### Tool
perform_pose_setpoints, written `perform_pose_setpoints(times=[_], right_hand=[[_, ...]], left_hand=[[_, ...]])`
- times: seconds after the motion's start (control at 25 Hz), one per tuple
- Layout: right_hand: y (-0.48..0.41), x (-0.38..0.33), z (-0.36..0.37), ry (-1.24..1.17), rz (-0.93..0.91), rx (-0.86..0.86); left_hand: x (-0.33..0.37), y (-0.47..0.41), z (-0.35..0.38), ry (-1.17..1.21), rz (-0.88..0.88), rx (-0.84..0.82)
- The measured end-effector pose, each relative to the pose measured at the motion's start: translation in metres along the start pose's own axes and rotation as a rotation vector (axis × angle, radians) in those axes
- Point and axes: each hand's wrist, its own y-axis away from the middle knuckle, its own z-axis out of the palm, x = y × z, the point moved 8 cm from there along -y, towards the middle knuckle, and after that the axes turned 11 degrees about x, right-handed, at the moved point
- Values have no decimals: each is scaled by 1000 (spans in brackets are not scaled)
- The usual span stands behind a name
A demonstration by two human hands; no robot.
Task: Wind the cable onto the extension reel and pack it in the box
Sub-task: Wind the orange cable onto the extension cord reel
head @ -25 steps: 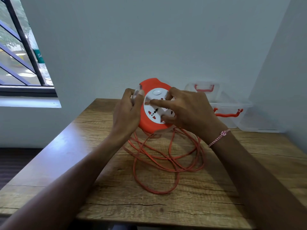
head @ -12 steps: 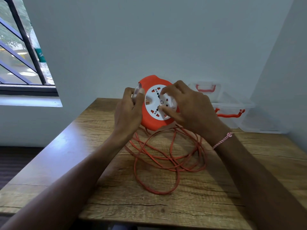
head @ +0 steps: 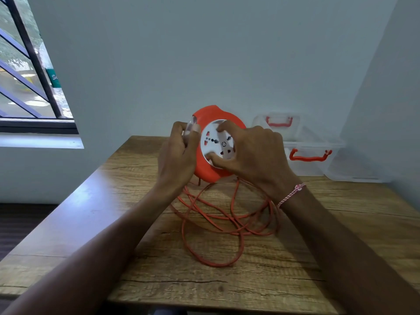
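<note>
An orange extension reel [head: 205,169] with a white socket disc [head: 216,142] is held upright above the wooden table [head: 136,258]. My left hand [head: 177,155] grips its left edge, thumb on the front rim. My right hand [head: 250,155] has its fingertips spread on the white disc. Loose orange cable [head: 218,226] hangs from the reel's underside and lies in tangled loops on the table below my hands. The clear plastic box [head: 311,160] with red latches stands at the back right, its lid [head: 277,123] leaning against the wall behind it.
A light wall runs behind the table and along its right side. A barred window [head: 29,83] is at the left, with the floor below the table's left edge. The table's near edge is close to my forearms.
My right hand's fingers have shifted around the white disc and the disc has rotated, its sockets now in different places. The reel has tilted slightly and the cable loops have shifted a little.
</note>
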Motion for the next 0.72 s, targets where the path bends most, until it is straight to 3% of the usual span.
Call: perform_pose_setpoints(times=[0.08, 0.16, 0.28, 0.48, 0.6, 0.72], right_hand=[[3, 10, 8, -107, 248, -33], [5, 17, 13, -201, 372, -65], [-1, 14, 3, -173, 176, -26], [5, -4, 8, -13, -286, -197], [7, -8, 14, 134, -356, -174], [4, -9, 3, 110, -347, -119]], left_hand=[[3, 4, 1, -33, 30, 4], [2, 4, 2, -37, 27, 0], [-4, 0, 1, -17, -20, -7], [-16, -9, -7, 59, -126, -16], [-14, -8, -4, 56, -123, -39], [-11, -6, -2, 49, -98, -46]])
